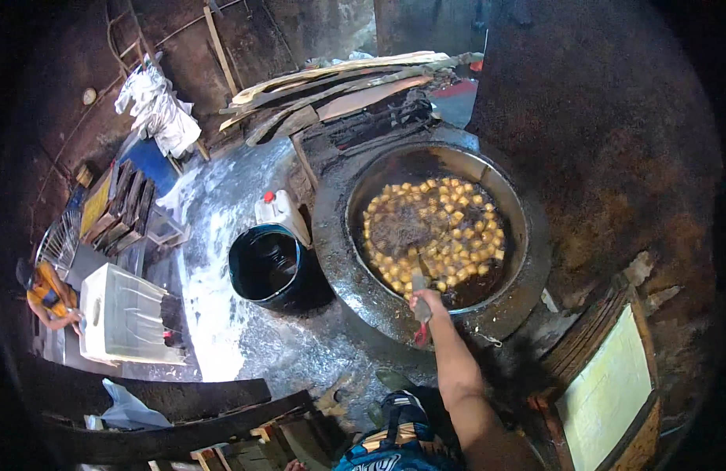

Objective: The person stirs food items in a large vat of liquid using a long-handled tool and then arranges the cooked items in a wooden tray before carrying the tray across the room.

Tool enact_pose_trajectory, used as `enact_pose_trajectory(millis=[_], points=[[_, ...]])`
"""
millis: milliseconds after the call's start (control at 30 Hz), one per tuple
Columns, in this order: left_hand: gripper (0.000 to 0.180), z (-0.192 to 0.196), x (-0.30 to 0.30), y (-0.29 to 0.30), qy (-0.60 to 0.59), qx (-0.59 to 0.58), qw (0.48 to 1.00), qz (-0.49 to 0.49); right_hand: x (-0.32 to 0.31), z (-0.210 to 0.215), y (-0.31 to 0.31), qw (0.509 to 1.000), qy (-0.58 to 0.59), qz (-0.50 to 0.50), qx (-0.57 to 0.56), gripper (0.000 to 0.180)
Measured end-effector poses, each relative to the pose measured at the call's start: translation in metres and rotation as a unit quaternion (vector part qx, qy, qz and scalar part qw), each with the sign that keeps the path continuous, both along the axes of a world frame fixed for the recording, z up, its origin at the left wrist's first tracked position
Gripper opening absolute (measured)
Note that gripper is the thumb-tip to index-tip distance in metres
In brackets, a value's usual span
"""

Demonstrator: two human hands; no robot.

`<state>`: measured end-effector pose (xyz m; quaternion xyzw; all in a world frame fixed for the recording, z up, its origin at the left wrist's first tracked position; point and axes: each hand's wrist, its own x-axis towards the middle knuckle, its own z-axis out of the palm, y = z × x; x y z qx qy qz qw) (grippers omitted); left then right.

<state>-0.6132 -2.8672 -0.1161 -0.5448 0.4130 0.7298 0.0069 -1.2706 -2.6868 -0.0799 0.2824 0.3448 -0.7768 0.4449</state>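
A long-handled metal spatula with a red handle end is in my right hand, the fingers closed round its shaft. Its far end dips among many golden, cube-shaped fried pieces in dark oil. They float in a wide, round metal wok set into a sooty stove ring. My right forearm reaches up from the lower edge, over the near rim. Of my left hand, only a small bit shows at the bottom edge; its fingers cannot be made out.
Left of the stove stand a dark open drum and a whitish jerrycan with a red cap. Split wood lies behind the wok. At far left, a person is beside a white crate. Wooden frames lean at lower right.
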Motion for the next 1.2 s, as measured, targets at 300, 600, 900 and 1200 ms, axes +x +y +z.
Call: enact_pose_trajectory(millis=[300,600,900,1200], points=[[0.033,0.015,-0.081,0.0,-0.052,0.015,0.998,0.014,0.014,0.054,0.035,0.978,0.151,0.046,0.135,0.011],[0.033,0.016,-0.15,0.007,-0.049,0.048,0.997,-0.026,-0.01,0.03,0.135,0.966,0.122,0.102,0.203,0.01],[0.039,0.0,-0.173,-0.014,0.002,-0.015,1.0,-0.009,-0.116,0.079,0.067,0.929,0.21,0.083,0.292,0.011],[0.041,-0.015,-0.2,0.001,-0.032,0.039,0.999,0.002,-0.237,-0.01,-0.009,1.0,-0.014,0.002,-0.013,0.01]])
